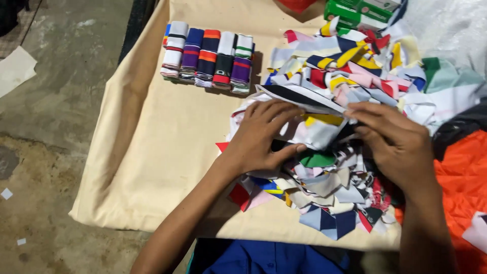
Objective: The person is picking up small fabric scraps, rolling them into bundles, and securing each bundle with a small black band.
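Observation:
My left hand (261, 137) and my right hand (398, 144) both grip one folded fabric piece (319, 129), white with a yellow and a dark stripe, held just above a heap of multicoloured collar-shaped fabric scraps (329, 187). My left fingers curl over the piece's left end, and my right fingertips pinch its right end. A long spread of similar striped pieces (355, 66) lies behind my hands. Further left, several neat folded stacks of striped fabric (208, 56) stand in a row.
Everything lies on a cream cloth (167, 142) over a table. Orange fabric (464, 177) and a black bag (459, 127) lie at the right. Green boxes (350, 12) sit at the back. Bare concrete floor (50, 127) is at the left, blue cloth (269, 259) at my lap.

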